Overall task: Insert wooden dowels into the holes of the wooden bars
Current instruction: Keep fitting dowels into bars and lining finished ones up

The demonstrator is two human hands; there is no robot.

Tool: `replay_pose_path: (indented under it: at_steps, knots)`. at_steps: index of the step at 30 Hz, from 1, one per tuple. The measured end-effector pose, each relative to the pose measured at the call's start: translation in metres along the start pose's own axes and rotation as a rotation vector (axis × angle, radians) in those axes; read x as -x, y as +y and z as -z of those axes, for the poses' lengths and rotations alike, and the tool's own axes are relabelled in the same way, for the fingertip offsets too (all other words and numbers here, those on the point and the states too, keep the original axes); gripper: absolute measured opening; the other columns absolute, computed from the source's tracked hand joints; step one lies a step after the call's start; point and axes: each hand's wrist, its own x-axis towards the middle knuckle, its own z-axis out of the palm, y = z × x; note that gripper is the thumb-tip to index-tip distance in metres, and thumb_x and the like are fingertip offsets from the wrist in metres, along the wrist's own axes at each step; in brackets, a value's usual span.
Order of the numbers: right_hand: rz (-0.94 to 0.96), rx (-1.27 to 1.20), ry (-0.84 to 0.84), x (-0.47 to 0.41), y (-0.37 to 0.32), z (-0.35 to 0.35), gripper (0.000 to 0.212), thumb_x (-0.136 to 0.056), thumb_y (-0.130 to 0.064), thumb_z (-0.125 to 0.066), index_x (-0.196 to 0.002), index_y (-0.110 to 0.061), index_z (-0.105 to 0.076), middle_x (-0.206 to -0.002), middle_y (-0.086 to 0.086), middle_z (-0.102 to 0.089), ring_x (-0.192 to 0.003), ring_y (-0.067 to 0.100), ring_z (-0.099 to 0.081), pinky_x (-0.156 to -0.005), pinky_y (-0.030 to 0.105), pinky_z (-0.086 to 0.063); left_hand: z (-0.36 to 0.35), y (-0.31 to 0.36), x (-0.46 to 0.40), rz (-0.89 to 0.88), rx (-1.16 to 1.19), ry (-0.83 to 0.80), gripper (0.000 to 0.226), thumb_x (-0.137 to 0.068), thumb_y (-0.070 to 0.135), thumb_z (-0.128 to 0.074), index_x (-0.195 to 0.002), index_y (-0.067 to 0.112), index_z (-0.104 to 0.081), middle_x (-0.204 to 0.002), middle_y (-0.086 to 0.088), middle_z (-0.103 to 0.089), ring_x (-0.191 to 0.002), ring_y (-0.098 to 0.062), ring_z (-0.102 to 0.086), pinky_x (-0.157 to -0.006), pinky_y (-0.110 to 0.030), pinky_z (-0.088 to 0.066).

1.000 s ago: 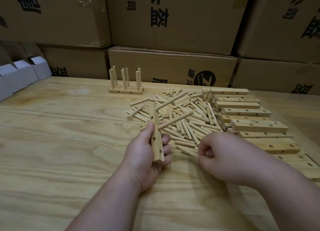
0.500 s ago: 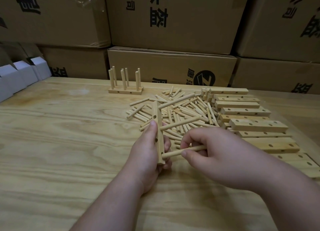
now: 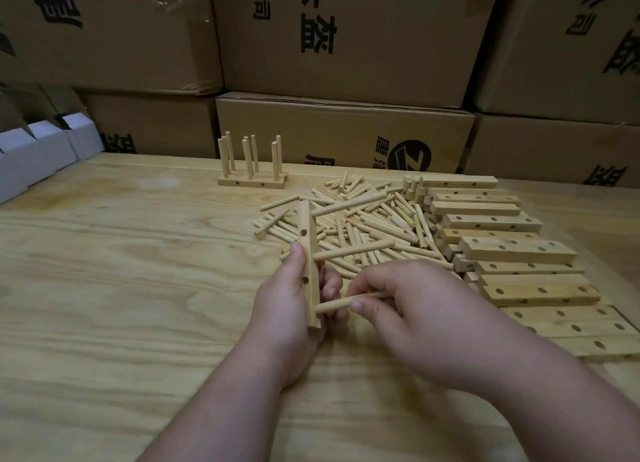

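My left hand (image 3: 287,309) grips a wooden bar (image 3: 308,250) held on end, pointing away from me, its holes facing left and right. Two dowels stick out of its right side: one near the far end (image 3: 349,204) and one in the middle (image 3: 353,249). My right hand (image 3: 408,309) pinches a third dowel (image 3: 334,305), whose tip sits at the bar's near hole. A loose pile of dowels (image 3: 374,222) lies just beyond my hands.
Stacked drilled bars (image 3: 502,250) fill the table's right side. Two finished bars with upright dowels (image 3: 252,181) stand at the back. Cardboard boxes (image 3: 346,132) wall off the far edge; white boxes (image 3: 41,150) sit at the far left. Bare tabletop (image 3: 121,271) spreads to the left.
My right hand picked a dowel from the pile, carried it left to the bar's near hole and pushed it in slightly. The left hand tilted the bar a little.
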Motion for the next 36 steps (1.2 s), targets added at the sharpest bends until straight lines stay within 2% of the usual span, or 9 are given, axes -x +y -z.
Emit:
replay_pose_path:
  at_steps: [6,10,14,20,24,26,29,33,36]
  knots:
    - [0.042,0.008,0.037,0.000,-0.007,-0.010,0.015,-0.098,-0.039,-0.055,-0.100,-0.032,-0.068,-0.085,-0.014,-0.063,-0.081,0.005,-0.056,-0.072,0.028,-0.047,0.001,0.002,-0.002,0.012,0.083,0.017,0.048,-0.107,0.046,-0.030,-0.077,0.010,-0.042,-0.061,-0.008,-0.034,-0.052,-0.020,-0.032,-0.043,-0.024,-0.041]
    - [0.023,-0.017,-0.003,-0.002,-0.002,-0.008,0.011,-0.097,-0.037,-0.058,-0.097,-0.033,-0.069,-0.075,-0.019,-0.058,-0.073,-0.001,-0.053,-0.060,0.015,-0.036,0.003,0.000,-0.001,0.040,0.068,-0.062,0.055,-0.105,0.048,-0.030,-0.069,0.009,-0.046,-0.060,-0.007,-0.039,-0.048,-0.017,-0.041,-0.045,-0.024,-0.041]
    - [-0.006,-0.072,-0.028,-0.005,0.005,-0.012,0.011,-0.097,-0.036,-0.059,-0.097,-0.033,-0.069,-0.070,-0.020,-0.057,-0.067,-0.006,-0.051,-0.055,0.014,-0.034,0.005,0.000,-0.001,0.044,0.065,-0.109,0.058,-0.104,0.049,-0.027,-0.068,0.009,-0.049,-0.062,-0.009,-0.042,-0.053,-0.021,-0.044,-0.059,-0.035,-0.037]
    - [0.036,-0.103,0.036,-0.005,0.002,-0.025,0.015,-0.097,-0.033,-0.057,-0.104,-0.029,-0.070,-0.097,-0.014,-0.069,-0.093,0.004,-0.061,-0.084,0.033,-0.051,0.007,-0.001,-0.005,0.020,0.131,-0.010,0.058,-0.105,0.048,-0.031,-0.065,0.011,-0.050,-0.059,-0.007,-0.039,-0.049,-0.018,-0.042,-0.056,-0.032,-0.034]
    - [0.054,-0.103,-0.010,-0.006,0.006,-0.019,0.011,-0.097,-0.031,-0.059,-0.096,-0.030,-0.070,-0.077,-0.023,-0.063,-0.078,-0.003,-0.056,-0.064,0.014,-0.042,0.008,0.001,-0.003,0.068,0.010,-0.074,0.064,-0.100,0.055,-0.031,-0.059,0.008,-0.043,-0.059,-0.010,-0.034,-0.049,-0.020,-0.038,-0.041,-0.022,-0.035]
    - [0.044,-0.114,-0.035,-0.006,0.008,-0.016,0.010,-0.097,-0.030,-0.060,-0.093,-0.030,-0.070,-0.071,-0.032,-0.058,-0.071,-0.010,-0.053,-0.062,0.009,-0.039,0.007,0.002,-0.001,0.071,0.009,-0.103,0.061,-0.099,0.054,-0.031,-0.062,0.007,-0.043,-0.061,-0.011,-0.033,-0.051,-0.020,-0.037,-0.044,-0.024,-0.036]
    - [0.046,-0.093,-0.032,-0.007,0.007,-0.018,0.010,-0.097,-0.031,-0.059,-0.093,-0.031,-0.069,-0.072,-0.025,-0.060,-0.074,-0.007,-0.054,-0.061,0.013,-0.041,0.006,0.001,-0.001,0.040,0.026,-0.091,0.064,-0.103,0.051,-0.029,-0.058,0.009,-0.048,-0.059,-0.010,-0.036,-0.050,-0.021,-0.039,-0.053,-0.032,-0.031]
    - [0.061,-0.092,-0.003,-0.006,0.002,-0.024,0.011,-0.098,-0.032,-0.056,-0.092,-0.031,-0.066,-0.080,-0.014,-0.064,-0.079,0.005,-0.057,-0.071,0.029,-0.048,0.006,0.003,-0.001,0.018,0.081,-0.055,0.068,-0.105,0.050,-0.029,-0.054,0.010,-0.050,-0.055,-0.007,-0.038,-0.044,-0.016,-0.041,-0.040,-0.022,-0.036]
    - [0.067,-0.101,-0.001,-0.005,0.002,-0.023,0.010,-0.097,-0.031,-0.058,-0.093,-0.030,-0.067,-0.076,-0.015,-0.063,-0.077,0.004,-0.057,-0.064,0.018,-0.043,0.007,0.003,-0.001,0.034,0.062,-0.081,0.067,-0.103,0.051,-0.030,-0.055,0.011,-0.053,-0.057,-0.008,-0.040,-0.048,-0.017,-0.042,-0.051,-0.028,-0.033]
